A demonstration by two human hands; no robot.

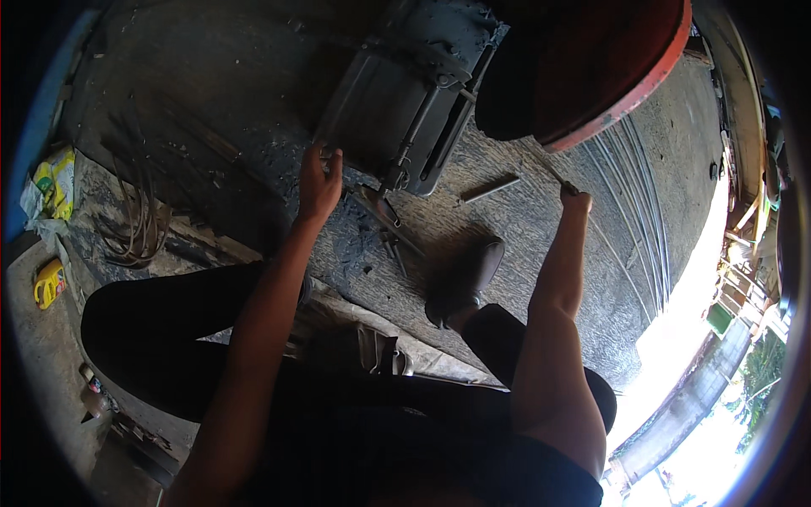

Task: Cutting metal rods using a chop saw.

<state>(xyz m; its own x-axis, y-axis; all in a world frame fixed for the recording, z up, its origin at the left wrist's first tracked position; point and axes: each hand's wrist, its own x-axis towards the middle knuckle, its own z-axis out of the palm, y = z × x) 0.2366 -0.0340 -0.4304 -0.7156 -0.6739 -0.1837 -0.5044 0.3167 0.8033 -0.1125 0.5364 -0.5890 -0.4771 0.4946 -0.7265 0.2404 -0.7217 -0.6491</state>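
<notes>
My left hand (319, 184) is raised beside the lower left corner of a dark metal box-like frame (372, 110). Its thumb and fingers are apart; I cannot tell whether they touch the metal. Rods and a hinge-like fitting (408, 139) run along the frame's right part. On the right, my right hand (576, 199) is closed around the end of a thin metal rod (553, 173), which points up and left toward the large red-rimmed round dish (629, 108). Between my hands a short metal bar (490, 188) lies on the rough ground. Loose metal pieces (390, 218) lie below the frame.
Several long thin rods (642, 203) lie on the ground at right. My shoe (473, 269) stands between my arms. To the left are a coil of bent strips (139, 224), a yellow-green bag (57, 182) and a yellow container (50, 284). Strong daylight enters at lower right.
</notes>
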